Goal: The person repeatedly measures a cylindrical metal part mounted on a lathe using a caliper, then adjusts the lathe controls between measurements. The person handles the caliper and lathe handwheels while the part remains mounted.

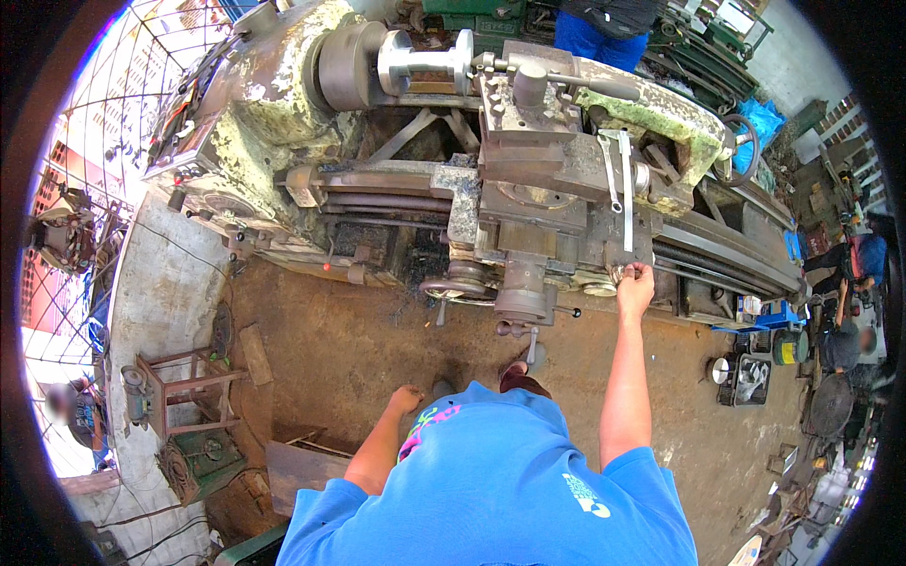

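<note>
Head view: one metal lathe (pixel 514 269), its chuck (pixel 351 68) far left, a bright spool-shaped workpiece (pixel 425 62) against it. On the carriage (pixel 587 247), we list one caliper (pixel 627 193) beside one wrench (pixel 613 179).

Step in hand, by our judgement: handling at the carriage's front edge; the next move calls for sure finger control there.

Right hand (pixel 635 274): arm extended nearly straight, fingertips together at that edge; clamped on what, we cannot tell. Left hand (pixel 407 399): elbow bent, fingers curled together, low beside the shirt (pixel 481 472).
</note>
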`<action>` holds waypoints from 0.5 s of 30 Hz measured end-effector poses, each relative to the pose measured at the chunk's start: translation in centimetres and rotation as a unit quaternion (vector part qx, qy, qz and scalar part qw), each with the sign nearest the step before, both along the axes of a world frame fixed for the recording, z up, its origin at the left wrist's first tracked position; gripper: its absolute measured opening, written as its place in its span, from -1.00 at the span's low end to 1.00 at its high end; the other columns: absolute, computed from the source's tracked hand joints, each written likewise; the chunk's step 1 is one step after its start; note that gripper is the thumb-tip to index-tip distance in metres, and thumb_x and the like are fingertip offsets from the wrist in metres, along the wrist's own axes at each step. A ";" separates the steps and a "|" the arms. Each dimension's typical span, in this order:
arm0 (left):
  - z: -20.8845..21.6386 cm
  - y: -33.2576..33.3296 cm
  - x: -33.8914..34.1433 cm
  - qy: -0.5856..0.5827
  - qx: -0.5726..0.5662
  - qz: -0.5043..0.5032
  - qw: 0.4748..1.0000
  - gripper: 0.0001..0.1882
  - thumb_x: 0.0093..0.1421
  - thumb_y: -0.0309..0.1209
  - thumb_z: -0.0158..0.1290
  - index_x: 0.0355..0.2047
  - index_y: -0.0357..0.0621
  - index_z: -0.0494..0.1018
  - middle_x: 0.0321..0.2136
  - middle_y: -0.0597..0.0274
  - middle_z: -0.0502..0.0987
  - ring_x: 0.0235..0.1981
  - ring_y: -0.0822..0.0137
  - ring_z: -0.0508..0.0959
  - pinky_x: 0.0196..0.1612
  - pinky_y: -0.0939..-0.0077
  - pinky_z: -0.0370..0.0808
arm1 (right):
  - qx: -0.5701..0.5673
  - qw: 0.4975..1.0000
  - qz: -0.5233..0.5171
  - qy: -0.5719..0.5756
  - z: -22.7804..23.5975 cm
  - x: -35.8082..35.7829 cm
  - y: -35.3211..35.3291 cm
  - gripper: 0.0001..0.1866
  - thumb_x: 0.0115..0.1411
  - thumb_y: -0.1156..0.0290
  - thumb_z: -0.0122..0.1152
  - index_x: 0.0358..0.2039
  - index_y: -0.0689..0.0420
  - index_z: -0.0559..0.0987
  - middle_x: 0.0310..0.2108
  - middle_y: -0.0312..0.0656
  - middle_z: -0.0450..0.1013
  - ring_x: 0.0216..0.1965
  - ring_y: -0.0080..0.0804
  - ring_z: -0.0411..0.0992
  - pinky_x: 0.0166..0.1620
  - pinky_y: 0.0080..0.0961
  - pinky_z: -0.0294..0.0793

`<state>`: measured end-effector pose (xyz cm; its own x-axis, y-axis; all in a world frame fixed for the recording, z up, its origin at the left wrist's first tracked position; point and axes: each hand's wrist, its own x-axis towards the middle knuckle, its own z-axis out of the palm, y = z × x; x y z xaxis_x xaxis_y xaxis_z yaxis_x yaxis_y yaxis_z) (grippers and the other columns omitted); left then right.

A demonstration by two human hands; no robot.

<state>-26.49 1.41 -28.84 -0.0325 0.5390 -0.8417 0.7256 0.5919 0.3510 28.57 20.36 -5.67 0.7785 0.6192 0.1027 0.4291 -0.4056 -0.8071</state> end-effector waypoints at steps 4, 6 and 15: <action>-0.1 0.1 0.2 0.014 -0.007 -0.002 1.000 -0.48 0.14 -0.06 0.23 0.03 -0.07 0.58 -0.13 -0.07 0.65 -0.05 0.06 0.65 0.05 0.24 0.54 | 0.008 1.000 0.003 0.001 0.2 -0.1 -0.1 -0.83 0.26 0.37 0.21 -0.23 0.20 0.58 -0.43 -0.07 0.57 -0.38 -0.26 0.53 -0.20 -0.31 0.48; -0.6 0.2 0.2 0.005 0.040 -0.025 0.999 -0.50 0.13 -0.06 0.23 0.01 -0.05 0.59 -0.14 -0.07 0.65 -0.06 0.05 0.65 0.05 0.22 0.54 | 0.017 1.000 0.002 0.007 0.2 -0.2 -0.1 -0.84 0.25 0.39 0.21 -0.23 0.20 0.58 -0.44 -0.07 0.57 -0.40 -0.27 0.52 -0.22 -0.32 0.48; -0.9 0.8 0.2 0.004 0.026 -0.009 1.000 -0.49 0.13 -0.05 0.23 0.02 -0.03 0.59 -0.15 -0.06 0.66 -0.06 0.03 0.65 0.05 0.21 0.54 | 0.021 0.999 0.009 -0.022 0.1 -0.1 -0.1 -0.86 0.24 0.43 0.22 -0.25 0.21 0.58 -0.45 -0.09 0.57 -0.41 -0.29 0.54 -0.23 -0.34 0.49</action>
<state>-26.34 2.17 -29.79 -0.0290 0.5818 -0.8128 0.7386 0.5603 0.3748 28.50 20.29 -5.60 0.7615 0.6274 0.1629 0.4716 -0.3637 -0.8033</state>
